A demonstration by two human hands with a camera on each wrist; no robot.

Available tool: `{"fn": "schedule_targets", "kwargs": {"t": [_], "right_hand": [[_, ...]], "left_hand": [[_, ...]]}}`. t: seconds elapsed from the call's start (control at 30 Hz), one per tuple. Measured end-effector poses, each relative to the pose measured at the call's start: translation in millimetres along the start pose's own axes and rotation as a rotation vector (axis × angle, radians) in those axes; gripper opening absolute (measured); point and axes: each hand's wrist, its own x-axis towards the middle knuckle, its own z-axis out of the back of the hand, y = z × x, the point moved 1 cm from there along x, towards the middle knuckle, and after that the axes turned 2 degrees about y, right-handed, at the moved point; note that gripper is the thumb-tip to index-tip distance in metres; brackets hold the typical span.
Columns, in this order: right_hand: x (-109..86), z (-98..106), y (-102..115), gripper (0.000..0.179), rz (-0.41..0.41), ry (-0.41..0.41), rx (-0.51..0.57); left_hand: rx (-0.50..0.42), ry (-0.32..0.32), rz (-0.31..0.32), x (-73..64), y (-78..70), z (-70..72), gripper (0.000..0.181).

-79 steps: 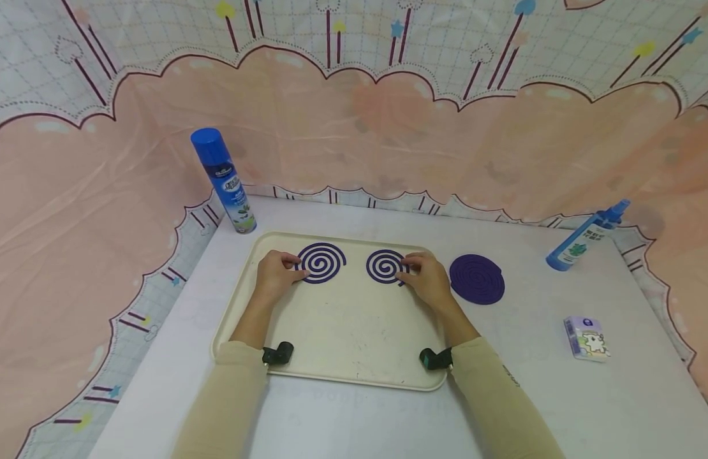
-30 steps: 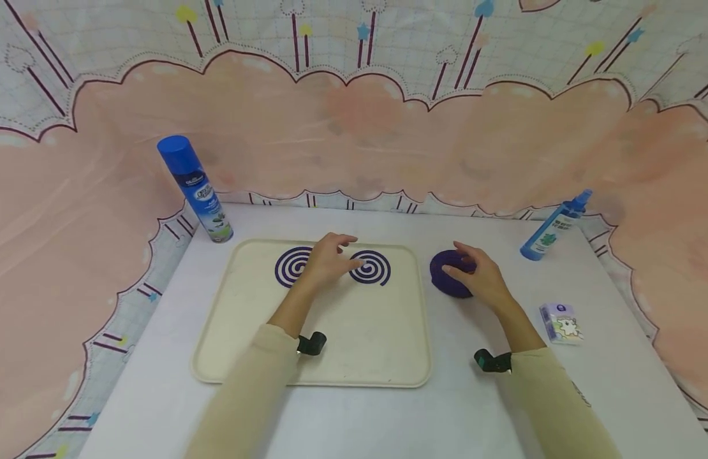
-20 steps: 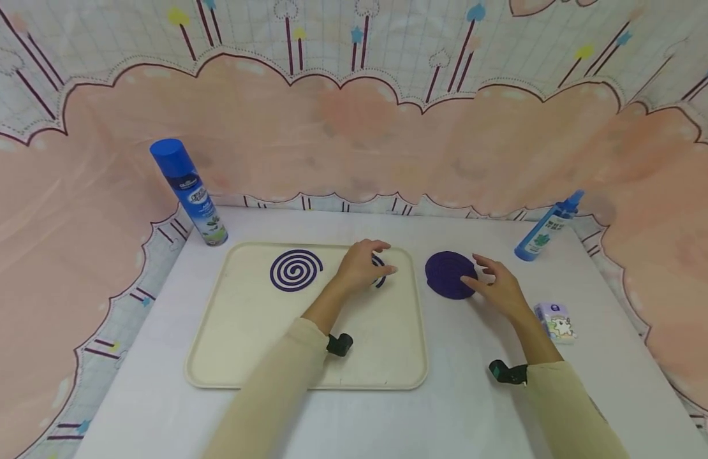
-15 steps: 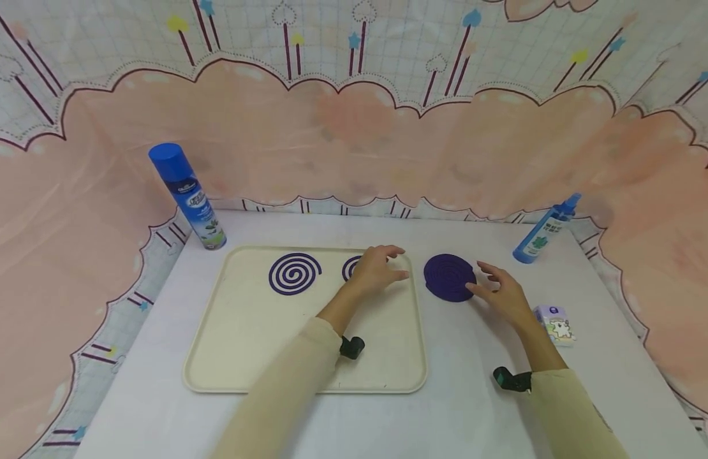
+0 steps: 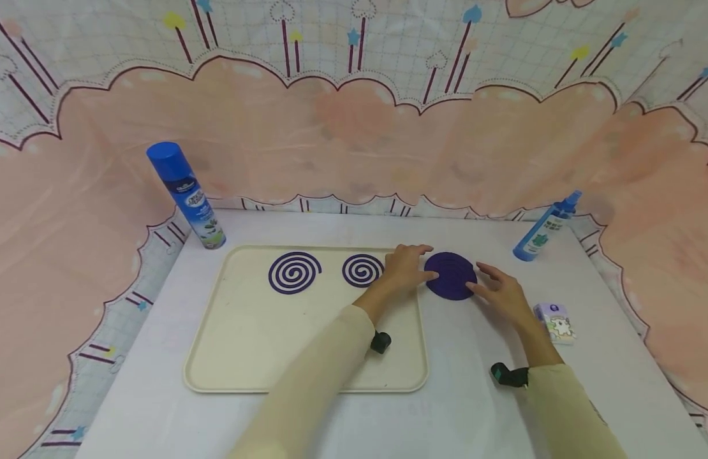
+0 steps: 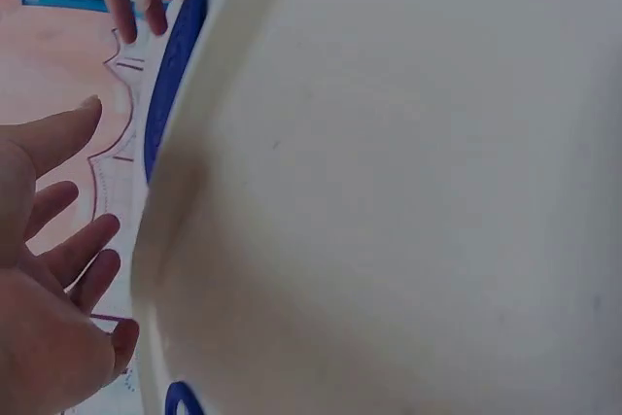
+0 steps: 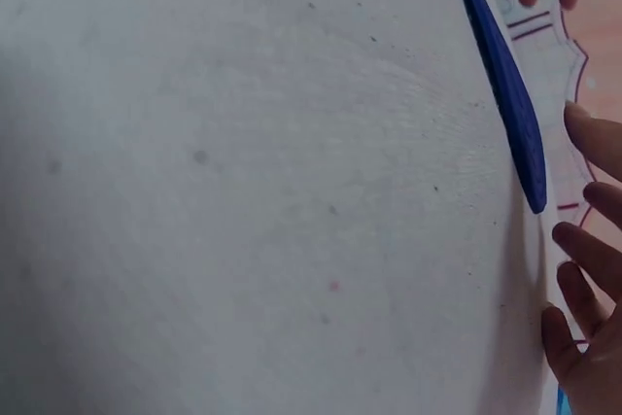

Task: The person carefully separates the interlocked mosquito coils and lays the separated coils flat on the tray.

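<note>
In the head view a dark blue-purple round mosquito coil [image 5: 450, 280], its turns lying tight together, sits on the table right of the cream tray [image 5: 308, 387]. My left hand [image 5: 401, 271] reaches over the tray's right edge, fingers spread, thumb tip overlapping the coil's left side. At the coil's right edge is my right hand [image 5: 506, 296], thumb and fingers apart, thumb tip right at the rim. Both wrist views show loosely spread fingers beside the coil's blue edge. Two separated spiral coils, a left one [image 5: 295, 273] and a right one [image 5: 362, 271], lie on the tray's far part.
A blue spray can [image 5: 187, 196] stands behind the tray at the left. At the back right is a blue pump bottle [image 5: 546, 227]. A small lilac box [image 5: 555, 324] lies right of my right forearm. A patterned curtain [image 5: 365, 140] hangs behind the table.
Both hands have left the two spirals on the tray. My left hand has moved right across the tray to the tight coil; my right hand has shifted from over that coil to its right edge.
</note>
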Motion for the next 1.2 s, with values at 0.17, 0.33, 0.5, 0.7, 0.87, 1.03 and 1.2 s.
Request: {"fn": "schedule_targets", "kwargs": {"t": [0.17, 0.33, 0.5, 0.7, 0.87, 1.03, 1.2], "right_hand": [[3.5, -8.9, -0.8, 0.068, 0.015, -0.008, -0.018], [4.0, -15.1, -0.3, 0.062, 0.029, -0.024, -0.030], [4.2, -16.7, 1.1, 0.059, 0.048, -0.037, -0.035], [2.5, -14.4, 2.4, 0.061, 0.019, -0.024, 0.004], [0.4, -12.7, 3.7, 0.063, 0.005, -0.032, 0.044], [-1.3, -12.3, 7.0, 0.062, -0.001, -0.042, 0.100], [-4.5, -12.0, 8.5, 0.063, -0.027, -0.021, 0.183]], "left_hand": [[0.117, 0.061, 0.092, -0.7, -6.6, -11.8, 0.066], [0.147, 0.087, 0.121, -3.1, -8.7, -17.9, 0.066], [0.131, 0.092, 0.105, -3.5, -8.9, -20.4, 0.064], [0.100, 0.078, 0.083, -2.1, -10.0, -21.7, 0.065], [0.068, 0.064, 0.073, -0.8, -10.4, -22.0, 0.068], [0.032, 0.052, 0.069, 0.2, -10.1, -21.2, 0.069], [0.015, 0.053, 0.074, 0.0, -9.5, -22.2, 0.070]]}}
